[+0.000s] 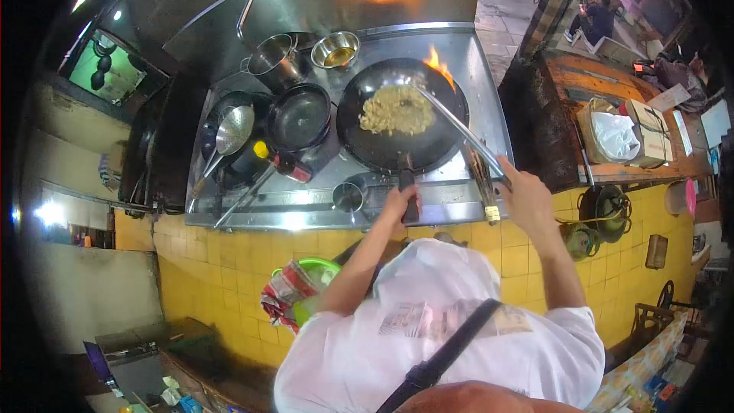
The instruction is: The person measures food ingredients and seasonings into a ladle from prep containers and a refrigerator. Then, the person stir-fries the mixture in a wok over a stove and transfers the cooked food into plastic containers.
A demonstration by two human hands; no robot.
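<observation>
My left hand (401, 203) is wrapped round the dark handle of a black wok (353, 141) on the steel stove. Pale, chopped-looking food (397, 111) lies in the wok. My right hand (526, 197) grips a long-handled metal cooking utensil (464, 128). The utensil slants over the wok's right side, and its far end reaches the food, where its head cannot be made out. A flame (440, 67) rises at the wok's back right rim. Bundled thin sticks (482, 180) lie just left of my right hand.
Left of the wok are a dark pan (299, 118), a steel pot (274, 60), a metal bowl (336, 51) with yellowish liquid, a skimmer (234, 130) and a yellow-capped bottle (292, 169). A metal cup (349, 197) stands near the front edge. A wooden table (566, 99) is at right.
</observation>
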